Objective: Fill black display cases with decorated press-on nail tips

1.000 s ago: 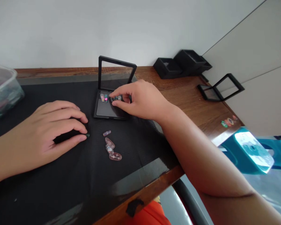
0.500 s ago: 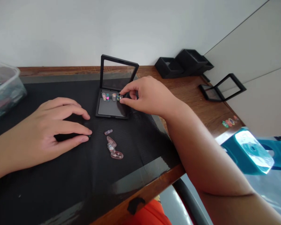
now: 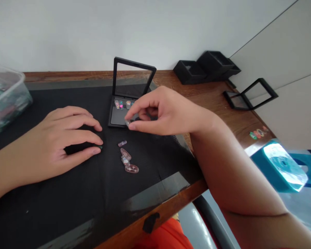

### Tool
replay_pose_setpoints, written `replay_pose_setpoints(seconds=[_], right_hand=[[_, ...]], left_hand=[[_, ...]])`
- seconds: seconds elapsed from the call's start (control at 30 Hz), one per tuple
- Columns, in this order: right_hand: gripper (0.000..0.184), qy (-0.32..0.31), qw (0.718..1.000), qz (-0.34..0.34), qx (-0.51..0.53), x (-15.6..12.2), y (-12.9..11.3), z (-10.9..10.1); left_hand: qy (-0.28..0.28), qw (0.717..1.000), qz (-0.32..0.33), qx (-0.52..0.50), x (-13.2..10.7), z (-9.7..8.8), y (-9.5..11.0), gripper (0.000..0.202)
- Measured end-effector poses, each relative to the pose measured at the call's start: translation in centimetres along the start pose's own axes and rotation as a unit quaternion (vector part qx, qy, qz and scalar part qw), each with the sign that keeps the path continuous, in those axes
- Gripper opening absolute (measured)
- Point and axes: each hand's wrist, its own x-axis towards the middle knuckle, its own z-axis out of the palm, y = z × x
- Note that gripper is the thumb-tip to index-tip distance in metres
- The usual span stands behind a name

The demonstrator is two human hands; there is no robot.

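Note:
My right hand (image 3: 158,114) pinches a small clear press-on nail (image 3: 127,121) between thumb and fingertips, over the front of an open black display case (image 3: 118,119). Several decorated nails lie in a row inside the case, among them one with a pink heart (image 3: 121,105); my fingers hide the row's right end. The case's framed lid (image 3: 134,63) stands up at the back. On the black mat rests my left hand (image 3: 72,138), thumb and index nearly together at a tiny dark green bit. Right of it lie a small purplish nail (image 3: 122,143) and overlapping clear nails (image 3: 131,168).
A clear plastic tub (image 3: 10,98) full of small packets stands at the left. Black stepped trays (image 3: 194,72) and a second open case (image 3: 238,100) are on the wooden table at the right, with colourful pieces (image 3: 257,134) near its edge. A teal stool (image 3: 277,166) stands beyond.
My right hand has lifted a nail from the right end of the row and drawn it toward me and left. My left hand has stayed in place on the mat.

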Motion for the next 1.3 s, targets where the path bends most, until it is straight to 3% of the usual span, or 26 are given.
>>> replay_pose_setpoints(seconds=[0.1,0.3,0.53,0.73,0.83,1.03,1.2,1.3], right_hand=[[0.015,-0.011,0.999,-0.035,-0.022,0.3,-0.8,1.0],[0.015,0.0,0.996,-0.022,-0.09,0.6,-0.9,1.5],[0.02,0.007,0.993,0.002,-0.115,0.4,-0.7,0.6],[0.021,0.094,0.976,0.131,-0.149,-0.1,0.3,-1.7],[0.018,0.074,0.967,0.168,-0.178,0.3,1.0,-1.6],[0.019,0.057,0.971,0.157,-0.17,1.0,1.5,-0.4],[0.024,0.059,0.974,0.158,-0.153,0.9,1.6,-0.5],[0.033,0.089,0.979,0.124,-0.133,0.8,1.4,-0.2]], left_hand=[[-0.002,1.0,0.015,0.007,0.0,0.2,1.6,0.014],[-0.051,0.994,0.092,0.025,0.1,1.5,5.2,0.039],[-0.074,0.99,0.117,0.033,-0.5,1.4,4.2,0.038],[-0.05,0.996,0.068,-0.004,-0.6,1.7,5.4,0.035],[-0.051,0.996,0.065,-0.016,-0.5,1.7,5.3,0.035],[-0.063,0.987,0.144,0.044,0.0,1.4,3.8,0.033],[-0.058,0.991,0.115,0.037,-0.2,1.4,4.0,0.044],[-0.061,0.993,0.097,0.027,-0.4,1.5,4.3,0.046]])
